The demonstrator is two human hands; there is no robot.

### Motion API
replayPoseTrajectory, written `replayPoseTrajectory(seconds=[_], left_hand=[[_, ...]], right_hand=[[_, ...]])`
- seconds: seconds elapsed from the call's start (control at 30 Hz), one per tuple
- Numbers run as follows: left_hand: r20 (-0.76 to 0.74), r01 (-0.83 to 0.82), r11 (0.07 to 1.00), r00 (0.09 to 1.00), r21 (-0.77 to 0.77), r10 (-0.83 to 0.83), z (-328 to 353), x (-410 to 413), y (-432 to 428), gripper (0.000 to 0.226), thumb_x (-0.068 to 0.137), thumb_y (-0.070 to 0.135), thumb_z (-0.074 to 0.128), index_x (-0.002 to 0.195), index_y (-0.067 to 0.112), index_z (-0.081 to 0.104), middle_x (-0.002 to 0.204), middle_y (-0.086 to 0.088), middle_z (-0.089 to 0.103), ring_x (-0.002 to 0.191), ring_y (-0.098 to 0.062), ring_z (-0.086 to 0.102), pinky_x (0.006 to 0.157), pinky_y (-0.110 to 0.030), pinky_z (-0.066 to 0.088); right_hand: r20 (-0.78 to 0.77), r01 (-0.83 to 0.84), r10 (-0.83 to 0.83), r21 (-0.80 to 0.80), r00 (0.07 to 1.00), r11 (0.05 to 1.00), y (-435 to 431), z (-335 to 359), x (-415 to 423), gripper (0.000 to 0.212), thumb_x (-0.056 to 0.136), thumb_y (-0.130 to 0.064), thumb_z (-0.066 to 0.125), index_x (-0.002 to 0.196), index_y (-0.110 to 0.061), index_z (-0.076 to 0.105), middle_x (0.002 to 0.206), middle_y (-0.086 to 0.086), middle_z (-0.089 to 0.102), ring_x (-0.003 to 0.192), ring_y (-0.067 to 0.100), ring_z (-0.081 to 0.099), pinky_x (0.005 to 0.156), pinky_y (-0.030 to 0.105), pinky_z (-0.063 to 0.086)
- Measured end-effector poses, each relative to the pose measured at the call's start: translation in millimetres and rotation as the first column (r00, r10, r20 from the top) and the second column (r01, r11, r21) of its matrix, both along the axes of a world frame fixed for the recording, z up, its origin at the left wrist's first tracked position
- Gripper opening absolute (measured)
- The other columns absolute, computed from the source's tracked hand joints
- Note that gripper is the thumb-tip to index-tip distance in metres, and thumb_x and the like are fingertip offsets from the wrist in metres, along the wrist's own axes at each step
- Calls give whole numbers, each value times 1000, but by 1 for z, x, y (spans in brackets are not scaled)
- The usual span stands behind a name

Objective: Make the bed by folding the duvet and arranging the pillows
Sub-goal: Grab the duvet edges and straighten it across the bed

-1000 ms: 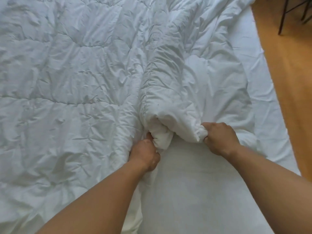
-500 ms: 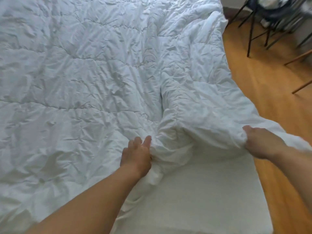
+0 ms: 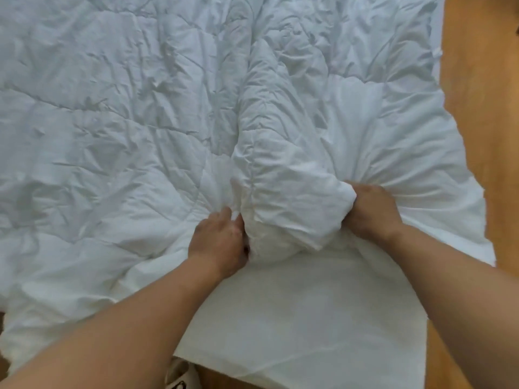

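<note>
Head view: one duvet [image 3: 140, 122] — left hand [image 3: 217, 242], right hand [image 3: 370, 211], both grips clamped on bunched fold.

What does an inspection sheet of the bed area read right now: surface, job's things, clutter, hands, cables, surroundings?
Surface: bare white sheet shows at the near end of the bed; the rest is covered.
Job's things: white quilted duvet, wrinkled, spread over most of the bed, with a raised bunched ridge between the hands. Pillows: nothing seen.
Clutter: a pale object at the bottom edge, too cut off to identify.
Hands: left hand pressed against the ridge's left side, fingers partly hidden; right hand closed on gathered duvet fabric.
Cables: nothing seen.
Surroundings: wooden floor to the right of the bed.
</note>
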State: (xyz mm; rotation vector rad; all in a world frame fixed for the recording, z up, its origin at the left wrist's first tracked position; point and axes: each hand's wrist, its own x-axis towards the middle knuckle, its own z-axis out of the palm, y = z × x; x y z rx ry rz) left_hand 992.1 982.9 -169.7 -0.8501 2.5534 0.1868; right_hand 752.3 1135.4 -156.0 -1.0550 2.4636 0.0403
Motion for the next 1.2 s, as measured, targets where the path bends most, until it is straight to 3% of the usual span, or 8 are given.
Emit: replayPoseTrajectory(seconds=[0.17, 0.27, 0.37, 0.47, 0.6, 0.73, 0.9, 1.2], left_hand=[[-116, -182, 858, 956, 481, 268, 71, 6, -28, 27, 67, 43, 62, 93, 40, 64, 94, 7, 72, 94, -24, 65, 78, -36, 49], [-34, -246, 703, 933, 667, 358, 95, 10, -48, 19, 73, 33, 72, 92, 32, 71, 92, 8, 72, 91, -16, 66, 80, -35, 52], [-12, -284, 909, 953, 305, 301, 74, 11, -34, 39, 80, 46, 72, 115, 31, 63, 118, 1, 62, 105, -24, 58, 87, -38, 49], [-372, -334, 930, 892, -155, 258, 44, 13, 21, 32, 83, 26, 68, 111, 16, 55, 105, -10, 51, 88, -35, 55, 70, -43, 47], [-407, -258, 959, 868, 118, 284, 24, 20, 97, 61, 80, 25, 58, 138, 26, 41, 119, -4, 49, 102, -33, 57, 82, -42, 54], [-175, -214, 970, 957, 118, 232, 22, 15, 125, 107, 72, 65, 66, 152, 39, 1, 143, -4, 33, 132, -30, 38, 116, -46, 29], [-38, -204, 978, 978, 38, 205, 1, 6, 123, 116, 71, 77, 62, 154, 40, -11, 154, -7, 25, 143, -31, 24, 120, -48, 18], [-248, -507, 859, 825, 73, 508, -8, -24, 98, 49, 94, 29, 53, 139, 38, 36, 113, -12, 68, 102, -39, 64, 79, -38, 46]], right_hand=[[419, 51, -151, 241, 895, 969, 1, 80, -55, 13, 77, -10, 61, 67, -9, 69, 72, 6, 67, 69, 26, 62, 57, 28, 45], [438, 203, -313, 280, 843, 938, 18, 98, -91, 12, 63, 5, 62, 69, 0, 71, 78, 18, 71, 67, 33, 63, 60, 32, 50], [189, 81, -120, 199, 975, 977, 26, 83, -94, 18, 65, -24, 69, 81, -15, 69, 96, 12, 70, 85, 32, 60, 72, 39, 48], [-221, -21, -4, -110, 975, 994, 47, 50, -61, 29, 78, -23, 68, 101, -13, 55, 103, 16, 57, 92, 39, 55, 74, 45, 47], [-284, -233, 137, -342, 949, 910, 77, 34, -5, 18, 89, -10, 58, 106, -13, 53, 98, 12, 56, 82, 41, 62, 65, 47, 54], [99, -301, 322, -179, 942, 937, 96, 34, 12, 87, 78, -39, 70, 152, -21, 28, 144, 8, 46, 133, 30, 46, 113, 41, 37], [16, -556, 558, 99, 830, 825, 99, -6, -1, 129, 63, -79, 65, 157, -32, -9, 163, 10, 8, 152, 33, 13, 125, 49, 11], [-2, -560, 566, -139, 825, 817, 47, -18, -55, 40, 97, -37, 56, 136, -34, 52, 121, 7, 68, 108, 36, 64, 84, 39, 46]])
